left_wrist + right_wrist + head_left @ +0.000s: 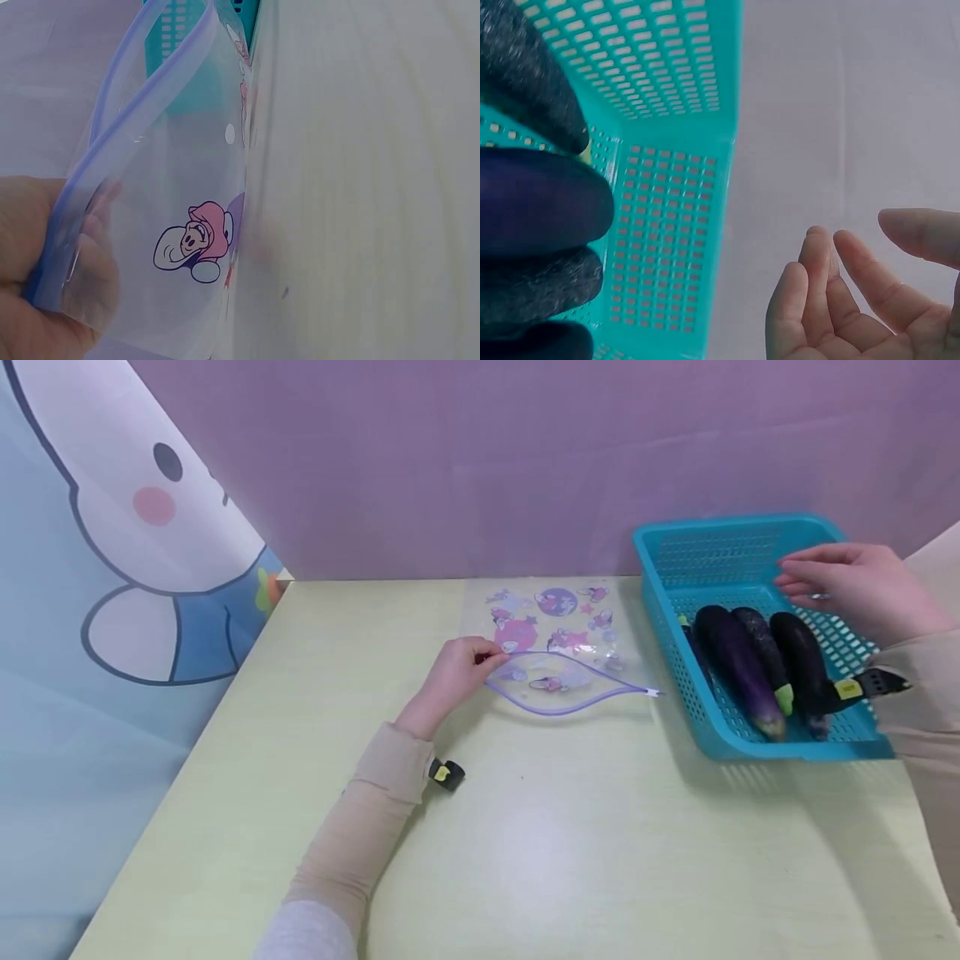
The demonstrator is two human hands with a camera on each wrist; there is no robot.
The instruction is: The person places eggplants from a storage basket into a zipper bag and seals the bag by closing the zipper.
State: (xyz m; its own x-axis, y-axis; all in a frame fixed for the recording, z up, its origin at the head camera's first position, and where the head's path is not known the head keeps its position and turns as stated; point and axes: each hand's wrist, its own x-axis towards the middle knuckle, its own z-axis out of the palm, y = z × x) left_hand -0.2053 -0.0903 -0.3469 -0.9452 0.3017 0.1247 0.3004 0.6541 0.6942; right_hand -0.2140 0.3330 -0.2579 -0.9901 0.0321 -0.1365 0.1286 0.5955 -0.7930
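Observation:
A clear zip bag (557, 700) with cartoon prints and a purple zip edge lies on the table, its mouth spread apart. At the left end of that edge, my left hand (453, 675) pinches the bag between thumb and fingers. The left wrist view shows the bag wall (176, 150) standing up beside the hand. Several dark eggplants (738, 668) lie side by side in a turquoise basket (670, 639) at the right. Over the basket's back right side hovers my right hand (862, 585), holding nothing. Its thumb and fingers (885, 289) are apart in the right wrist view.
A white slider (652, 692) sits at the right end of the bag's zip. The pale table (525, 843) meets a purple cloth backdrop (450, 468) behind the bag and basket. A blue cartoon cloth (127, 760) hangs along the left side.

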